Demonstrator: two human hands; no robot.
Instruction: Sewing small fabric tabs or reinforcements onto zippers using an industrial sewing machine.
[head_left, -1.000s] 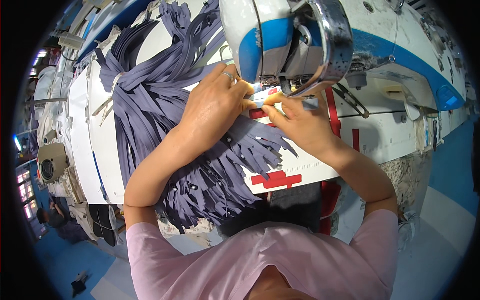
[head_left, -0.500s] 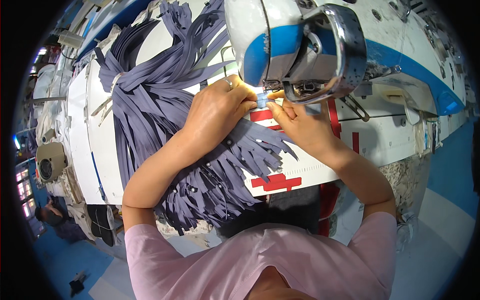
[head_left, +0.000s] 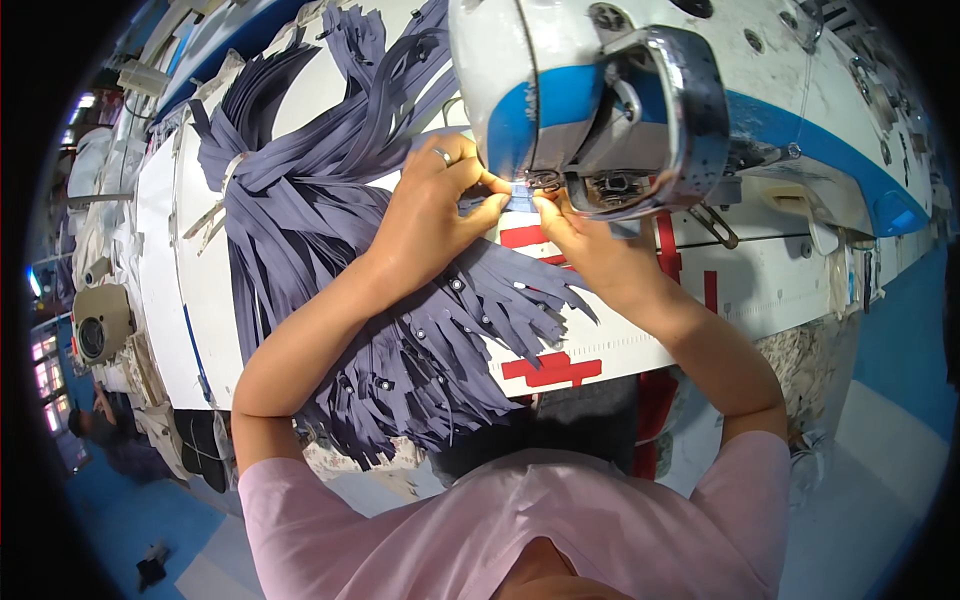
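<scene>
A white and blue sewing machine (head_left: 570, 95) stands over the white table, its needle area lit. Just in front of it, a small piece of grey-blue fabric strip (head_left: 521, 197) spans between my two hands. Its left end is pinched between the thumb and fingers of my left hand (head_left: 432, 205). My right hand (head_left: 600, 250) is closed on its other end, close beside the presser foot, and the machine head partly covers those fingers. Under my left forearm lies a big bundle of grey-blue fabric strips (head_left: 290, 190), with small shiny round pieces on several loose ends.
Red tape marks (head_left: 552, 369) and a printed ruler scale run along the table's near edge. The bundle's ends hang over that edge. A chrome guard (head_left: 690, 110) juts from the machine head. To the left is a beige fan-like unit (head_left: 100, 325); a person (head_left: 105, 425) is farther off.
My left hand has shifted slightly up, its thumb and fingers wider apart behind the pinch. My right fingers have moved slightly left along the strip. The bundle stays nearly in place.
</scene>
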